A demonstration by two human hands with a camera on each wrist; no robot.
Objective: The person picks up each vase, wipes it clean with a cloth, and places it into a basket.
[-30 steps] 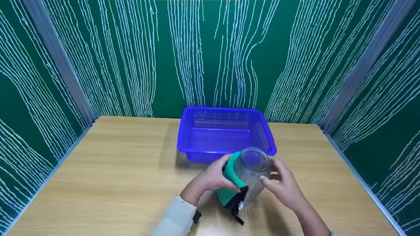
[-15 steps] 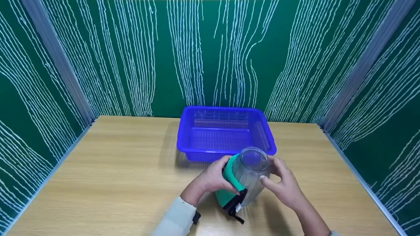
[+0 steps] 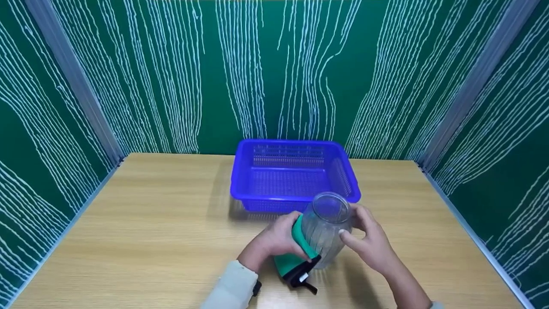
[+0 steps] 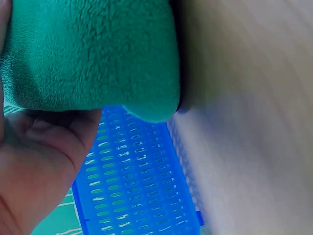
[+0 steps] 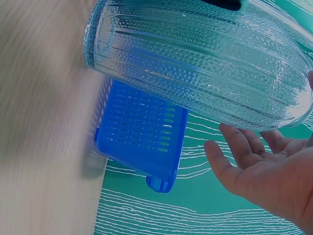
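Your cloth (image 4: 98, 54): grn, blk strip (image 3: 296, 273), wht tag (image 3: 303, 277). Your jar (image 5: 195, 68): clear, ribbed, dotted. Basket (image 3: 266, 198): blue, slotted. Bench (image 3: 150, 223): lt brn woodgrain. Walls (image 3: 214, 86): dk grn w/ wavy wht lines. Your sleeve (image 3: 231, 285): pale gry.

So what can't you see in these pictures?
Head view: any writing on the white tag of the green fuzzy cloth, too small.
Left wrist view: most fingers of the left grip, behind the cloth or past the left edge.
Right wrist view: the mouth of the ribbed glass jar, cut off by the right edge.
Same view: part of the blue basket, blurred by the jar's bumpy glass.
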